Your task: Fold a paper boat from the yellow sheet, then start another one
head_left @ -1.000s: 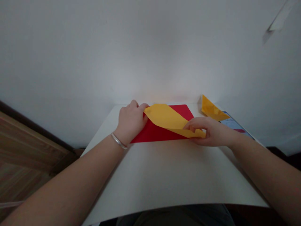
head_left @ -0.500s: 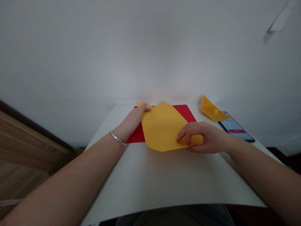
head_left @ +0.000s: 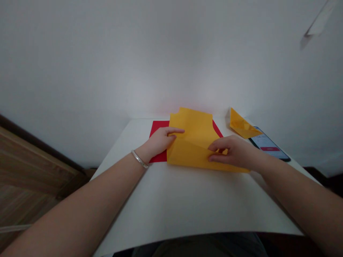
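A yellow paper sheet (head_left: pixel 193 142) lies partly folded on the white table (head_left: pixel 187 200), its far flap standing up. Beneath it a red sheet (head_left: pixel 157 132) shows at the left and right edges. My left hand (head_left: pixel 160 140), with a silver bracelet on the wrist, has its fingers stretched flat on the yellow sheet's left edge. My right hand (head_left: pixel 232 151) pinches the sheet's right side, fingers curled round the paper.
A folded yellow paper shape (head_left: pixel 241 125) sits at the table's far right. A phone (head_left: pixel 269 144) with a lit screen lies beside it. A white wall rises right behind the table. Wooden flooring is at the left.
The yellow sheet was swung round from slanting across the red sheet to lying square, with its far flap raised. Both hands shifted along with it.
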Action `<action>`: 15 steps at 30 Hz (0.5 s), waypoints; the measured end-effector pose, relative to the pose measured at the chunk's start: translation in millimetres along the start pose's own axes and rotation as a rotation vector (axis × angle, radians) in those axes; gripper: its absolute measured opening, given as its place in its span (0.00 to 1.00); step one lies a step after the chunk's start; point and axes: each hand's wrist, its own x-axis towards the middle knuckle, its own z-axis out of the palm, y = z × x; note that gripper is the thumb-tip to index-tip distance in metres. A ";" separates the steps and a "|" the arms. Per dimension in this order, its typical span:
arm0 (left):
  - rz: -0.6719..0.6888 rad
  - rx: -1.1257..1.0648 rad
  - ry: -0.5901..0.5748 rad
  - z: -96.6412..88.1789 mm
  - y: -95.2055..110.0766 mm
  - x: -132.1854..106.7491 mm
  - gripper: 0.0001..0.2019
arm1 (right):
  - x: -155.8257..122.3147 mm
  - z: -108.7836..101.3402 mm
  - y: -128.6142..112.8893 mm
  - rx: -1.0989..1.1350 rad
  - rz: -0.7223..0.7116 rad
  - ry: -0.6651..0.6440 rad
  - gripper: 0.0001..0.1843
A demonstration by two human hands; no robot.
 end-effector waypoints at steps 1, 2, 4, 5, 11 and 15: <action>-0.026 -0.070 -0.043 0.9 1.6 -0.7 0.17 | 0.0 -1.2 1.3 -0.040 0.022 0.020 0.11; -0.048 -0.137 -0.094 1.7 3.8 -1.6 0.17 | 0.2 -2.3 2.5 -0.079 0.039 0.045 0.11; -0.100 -0.263 -0.170 3.6 9.2 -4.1 0.15 | 1.0 -4.1 4.0 -0.139 0.046 0.128 0.12; -0.112 -0.298 -0.195 4.5 12.1 -5.4 0.15 | 1.8 -4.8 4.5 -0.153 0.026 0.183 0.11; -0.117 -0.416 -0.264 9.8 21.8 -9.7 0.14 | 7.1 -5.0 6.6 -0.200 -0.089 0.455 0.08; -0.124 -0.486 -0.252 11.5 19.3 -8.4 0.17 | 6.9 -2.5 10.2 -0.267 -0.007 0.519 0.08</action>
